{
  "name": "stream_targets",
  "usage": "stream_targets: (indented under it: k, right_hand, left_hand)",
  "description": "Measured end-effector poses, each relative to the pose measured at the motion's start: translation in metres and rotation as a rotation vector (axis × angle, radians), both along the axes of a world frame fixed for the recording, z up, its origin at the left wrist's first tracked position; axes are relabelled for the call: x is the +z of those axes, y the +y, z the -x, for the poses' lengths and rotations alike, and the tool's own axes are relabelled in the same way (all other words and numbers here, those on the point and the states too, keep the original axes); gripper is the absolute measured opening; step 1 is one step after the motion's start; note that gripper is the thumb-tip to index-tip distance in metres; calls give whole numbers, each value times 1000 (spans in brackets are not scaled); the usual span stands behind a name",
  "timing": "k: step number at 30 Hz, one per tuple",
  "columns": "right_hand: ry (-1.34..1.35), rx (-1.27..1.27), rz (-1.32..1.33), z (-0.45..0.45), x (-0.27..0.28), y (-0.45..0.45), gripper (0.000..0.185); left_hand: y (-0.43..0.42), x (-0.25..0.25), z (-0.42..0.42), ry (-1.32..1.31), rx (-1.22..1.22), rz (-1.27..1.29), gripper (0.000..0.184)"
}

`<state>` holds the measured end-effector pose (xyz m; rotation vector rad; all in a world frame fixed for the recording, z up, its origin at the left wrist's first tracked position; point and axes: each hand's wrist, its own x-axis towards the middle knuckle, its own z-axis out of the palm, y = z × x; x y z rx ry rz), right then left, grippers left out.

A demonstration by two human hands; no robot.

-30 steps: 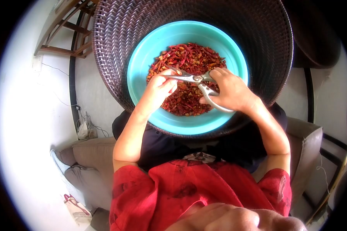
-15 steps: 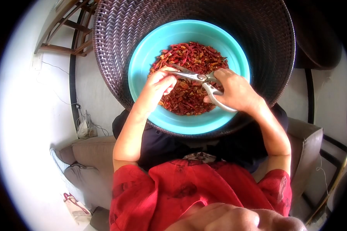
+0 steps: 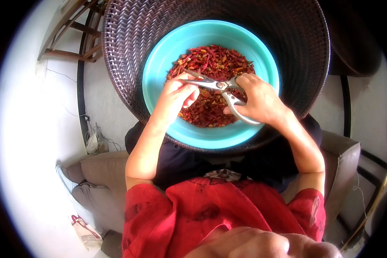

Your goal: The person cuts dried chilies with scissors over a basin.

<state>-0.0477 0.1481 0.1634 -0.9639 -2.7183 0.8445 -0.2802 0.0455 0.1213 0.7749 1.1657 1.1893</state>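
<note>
My right hand grips a pair of scissors by its grey handles, with the blades parted and pointing left. My left hand is closed in a pinch at the blade tips, and whatever lies between its fingers is too small or hidden to make out. Both hands are above a turquoise basin. Cut dried red chilies fill the bottom of it, with yellowish seeds and bits among the pieces.
Around the basin rises a dark woven basket, set in front of my knees. I sit on a grey-brown sofa. A wooden rack stands at the upper left, with cables and a bag on the floor below.
The scissors and my right hand have shifted slightly left, so the blades reach further over my left fingers. My left hand has barely moved.
</note>
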Motion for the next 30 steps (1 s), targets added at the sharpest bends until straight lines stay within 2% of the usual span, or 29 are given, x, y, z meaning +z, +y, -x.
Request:
stream_targets:
  k: [4,7,9,13,15,17,20,22,26,28,30]
  right_hand:
    - [10,-10,123,0,-2,1,45]
    - [23,-14,137,0,-4,1,42]
    - [-4,-14,141,1,-1,2,43]
    - [-113,-34,232,1,-2,3,44]
    - [-117,-26,224,1,0,3,47]
    - [-120,-19,215,1,3,4,50]
    - [-174,-20,106,1,2,3,58]
    - [-38,39,-27,-3,-9,1,63]
    - [-14,13,-33,0,-11,-1,58]
    - [-36,15,112,1,-8,1,54]
    - [-23,14,150,0,-10,2,53]
  left_hand:
    - [-1,5,1,23,24,38,17]
    - [-3,7,7,43,-60,81,20]
    - [-3,5,8,153,-94,-2,23]
    - [-3,10,6,163,-48,29,23]
    - [-3,4,12,192,-123,29,22]
    - [-3,2,12,188,-97,23,21]
    - [-3,6,8,150,-44,22,18]
    - [-2,7,4,114,-20,28,16]
    - [-2,1,5,89,-76,33,17]
    - [-2,-1,8,85,-118,15,18]
    - [-3,4,10,100,-98,69,17]
